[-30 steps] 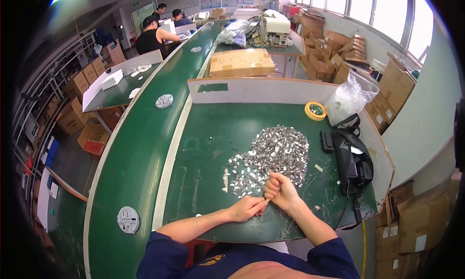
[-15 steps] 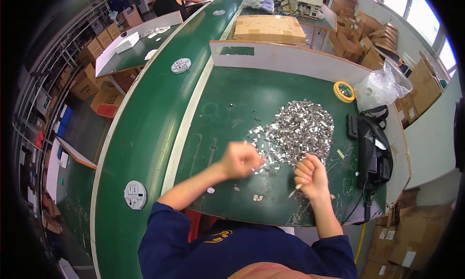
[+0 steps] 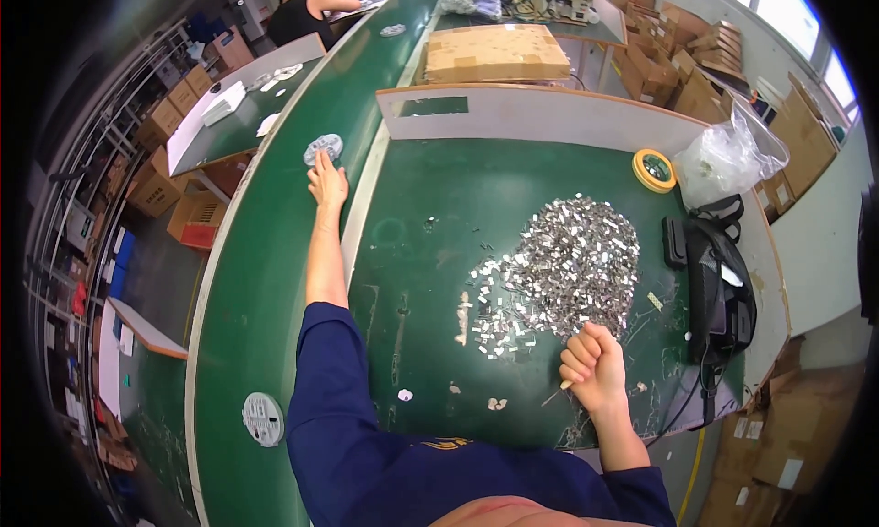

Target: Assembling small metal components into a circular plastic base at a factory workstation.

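Note:
My left hand (image 3: 328, 184) reaches far forward over the green conveyor belt, fingers stretched out onto a round grey plastic disc (image 3: 321, 148) with raised shapes on it. Near the table's front, my right hand (image 3: 593, 367) is closed round a thin stick-like tool (image 3: 567, 384); its slim tip points down and left, and most of its handle is hidden in the fist. Just beyond that hand spreads a heap of small shiny metal pieces (image 3: 577, 261). A lumpy pale strip (image 3: 463, 318) lies left of the heap.
Another grey disc (image 3: 264, 420) sits on the belt (image 3: 247, 289) nearer me. A yellow tape roll (image 3: 654, 170), a clear plastic bag (image 3: 723, 165) and a black bag (image 3: 719, 289) line the table's right side. A low partition (image 3: 540, 115) closes the far edge. Another person (image 3: 298, 14) sits far left.
My left hand has gone from beside the metal heap, forward and left to the disc on the belt, its fingers now extended. The pale strip shows now. My right hand keeps its tool.

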A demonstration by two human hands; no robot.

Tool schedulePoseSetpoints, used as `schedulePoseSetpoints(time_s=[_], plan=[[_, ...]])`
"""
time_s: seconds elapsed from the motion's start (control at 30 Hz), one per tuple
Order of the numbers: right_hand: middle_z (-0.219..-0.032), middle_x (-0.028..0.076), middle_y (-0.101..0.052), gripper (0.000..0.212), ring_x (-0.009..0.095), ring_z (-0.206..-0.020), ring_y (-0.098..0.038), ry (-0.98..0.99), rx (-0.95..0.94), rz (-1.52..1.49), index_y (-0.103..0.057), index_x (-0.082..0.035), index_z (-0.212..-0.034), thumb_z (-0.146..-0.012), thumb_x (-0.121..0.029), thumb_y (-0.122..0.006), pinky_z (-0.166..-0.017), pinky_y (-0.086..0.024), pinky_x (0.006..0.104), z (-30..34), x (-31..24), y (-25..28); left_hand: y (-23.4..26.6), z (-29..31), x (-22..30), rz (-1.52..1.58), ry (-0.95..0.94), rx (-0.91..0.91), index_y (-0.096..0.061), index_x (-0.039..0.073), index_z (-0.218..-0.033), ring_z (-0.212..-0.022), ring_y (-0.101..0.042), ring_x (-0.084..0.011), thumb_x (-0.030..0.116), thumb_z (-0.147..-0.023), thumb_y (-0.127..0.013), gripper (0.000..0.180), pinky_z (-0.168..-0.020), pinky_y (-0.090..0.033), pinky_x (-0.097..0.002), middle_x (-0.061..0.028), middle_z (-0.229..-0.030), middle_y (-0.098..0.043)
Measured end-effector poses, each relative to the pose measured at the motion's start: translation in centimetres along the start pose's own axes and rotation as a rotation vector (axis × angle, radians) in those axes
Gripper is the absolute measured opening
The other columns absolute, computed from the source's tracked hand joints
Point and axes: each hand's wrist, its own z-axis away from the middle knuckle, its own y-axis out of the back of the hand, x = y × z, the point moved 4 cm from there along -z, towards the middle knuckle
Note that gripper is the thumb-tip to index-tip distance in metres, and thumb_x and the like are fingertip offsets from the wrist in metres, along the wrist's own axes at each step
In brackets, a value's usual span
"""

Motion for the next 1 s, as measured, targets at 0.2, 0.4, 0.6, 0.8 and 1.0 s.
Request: schedulePoseSetpoints(time_s=[0.2, 0.4, 0.6, 0.8, 1.0], plan=[[-0.05, -0.002, -0.026, 0.047, 0.01, -0.042, -0.024, -0.015, -0.063, 0.029, -0.03, -0.015, -0.057, -0.1, -0.026, -0.043, -0.039, -0.024, 0.0265, -0.3, -0.4, -0.1, -1.3, -3.1, -4.8, 0.036, -0.128, 0.026, -0.062, 0.004, -0.117, -0.106, -0.059, -0.0422, 0.012, -0.089, -0.055, 0.03, -0.087, -0.05, -0.0479, -0.0221, -0.122, -0.058], [-0.06, 0.005, -0.049, 0.021, 0.013, -0.047, -0.044, -0.003, -0.02, 0.832, -0.058, -0.005, -0.074, -0.094, -0.011, -0.054, -0.043, -0.037, 0.0273, 1.3, -2.5, -2.5, 4.9, 1.7, 0.6, 0.401, -0.121, 0.173, -0.068, 0.003, -0.105, -0.087, -0.067, -0.0276, 0.008, -0.087, -0.063, 0.019, -0.08, -0.052, -0.0356, -0.015, -0.093, -0.069], [-0.083, 0.008, -0.06, 0.012, 0.022, -0.066, -0.061, 0.576, -0.322, 1.935, -0.067, -0.006, -0.096, -0.085, -0.003, -0.062, -0.059, -0.049, 0.0343, -0.3, -2.1, -4.4, 19.2, 11.3, 8.3, 0.775, -0.115, 0.144, -0.069, 0.004, -0.104, -0.085, -0.062, -0.0124, 0.01, -0.088, -0.068, 0.017, -0.078, -0.052, -0.0275, -0.0059, -0.096, -0.064], [-0.096, 0.008, -0.059, 0.017, 0.025, -0.073, -0.064, 0.556, -0.477, 2.176, -0.068, -0.007, -0.101, -0.084, -0.004, -0.066, -0.068, -0.052, 0.0362, -2.9, -0.3, -1.9, 26.4, 21.0, 12.8, 0.985, -0.273, 0.086, -0.066, 0.002, -0.089, -0.085, -0.061, -0.0142, 0.0, -0.08, -0.074, 0.012, -0.081, -0.05, -0.0275, -0.0053, -0.094, -0.063], [-0.101, 0.006, -0.059, 0.021, 0.028, -0.078, -0.066, 0.558, -0.382, 2.045, -0.066, -0.01, -0.102, -0.081, -0.006, -0.065, -0.069, -0.052, 0.0404, -1.7, -0.7, -2.6, 28.6, 31.3, 15.0, 0.862, -0.511, -0.145, -0.064, 0.0, -0.089, -0.086, -0.062, -0.0204, -0.01, -0.072, -0.075, 0.022, -0.078, -0.05, -0.0289, -0.0091, -0.092, -0.063]])
